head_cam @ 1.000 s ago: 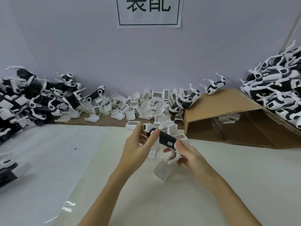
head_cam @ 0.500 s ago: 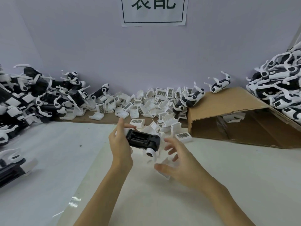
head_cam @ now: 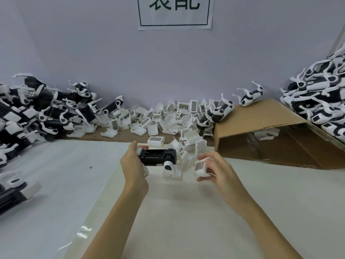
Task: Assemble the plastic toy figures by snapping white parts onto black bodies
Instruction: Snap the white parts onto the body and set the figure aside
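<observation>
My left hand [head_cam: 133, 166] grips a black toy body [head_cam: 158, 157] by its left end, holding it level above the white table [head_cam: 186, 212], open cavity facing me. A white round joint with a leg hangs from the body's right end. My right hand [head_cam: 217, 170] holds a white cover part [head_cam: 201, 167] with a barcode label, just right of the body and apart from it. A heap of loose white cover parts [head_cam: 168, 120] lies behind along the wall.
Unfinished black-and-white figures [head_cam: 37, 113] are piled at the left. Finished figures [head_cam: 321, 103] are stacked at the right, above a tipped cardboard box [head_cam: 261, 124]. Another figure [head_cam: 16, 191] lies at the left edge. A paper sign [head_cam: 174, 13] hangs on the wall.
The left hand turned the black body cavity-up and kept it. The right hand let go of the body, reached down and picked up a white cover part.
</observation>
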The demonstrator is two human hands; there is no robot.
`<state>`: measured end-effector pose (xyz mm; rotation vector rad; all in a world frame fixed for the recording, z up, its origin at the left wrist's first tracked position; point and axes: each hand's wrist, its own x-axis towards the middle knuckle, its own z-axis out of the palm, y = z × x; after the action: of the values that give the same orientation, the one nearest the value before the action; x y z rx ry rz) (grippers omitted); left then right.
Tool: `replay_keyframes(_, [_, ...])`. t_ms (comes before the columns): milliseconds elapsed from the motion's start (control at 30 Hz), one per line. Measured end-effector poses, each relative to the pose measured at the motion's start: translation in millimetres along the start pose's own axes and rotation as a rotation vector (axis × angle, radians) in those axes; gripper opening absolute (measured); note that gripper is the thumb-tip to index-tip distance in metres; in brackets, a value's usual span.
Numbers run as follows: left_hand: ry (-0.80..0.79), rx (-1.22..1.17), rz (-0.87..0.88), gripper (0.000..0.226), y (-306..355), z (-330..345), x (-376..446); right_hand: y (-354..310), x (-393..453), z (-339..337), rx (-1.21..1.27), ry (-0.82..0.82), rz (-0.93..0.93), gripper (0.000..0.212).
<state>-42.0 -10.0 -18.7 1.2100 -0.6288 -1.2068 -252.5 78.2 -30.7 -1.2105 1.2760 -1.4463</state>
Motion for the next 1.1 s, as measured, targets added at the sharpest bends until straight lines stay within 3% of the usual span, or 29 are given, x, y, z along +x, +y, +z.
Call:
replay_keyframes(100, [-0.053,0.048,0.032,0.046,-3,4,-5,-9,-1,-1,0.470,-0.020,0.197,0.028])
replay_keyframes(167, [-0.089,0.080,0.055,0.046,-6,7,-9,-9,0,-2,0.603,-0.002,0.243,0.033])
replay_keyframes(433, [-0.236,0.191,0.076,0.049,-13,15,-22,1,4,-7,0.262,0.235,0.147,0.037])
replay_keyframes(533, [-0.268,0.227,0.122,0.048,-16,16,-24,0,4,-7,0.224,0.247,0.121,0.036])
replay_keyframes(700, [-0.294,0.272,0.188,0.049,-15,15,-29,-4,3,-2,0.385,0.150,0.227,0.051])
replay_keyframes(833, [-0.275,0.256,0.253,0.051,-23,19,-38,1,-6,10,-0.011,0.128,-0.115,0.030])
replay_keyframes(967, [-0.283,0.205,0.251,0.058,-29,23,-44,8,-10,21,-0.539,0.089,-0.582,0.030])
replay_keyframes(1100, [-0.309,0.150,0.253,0.069,-36,22,-49,13,-14,33,-0.756,0.028,-0.674,0.043])
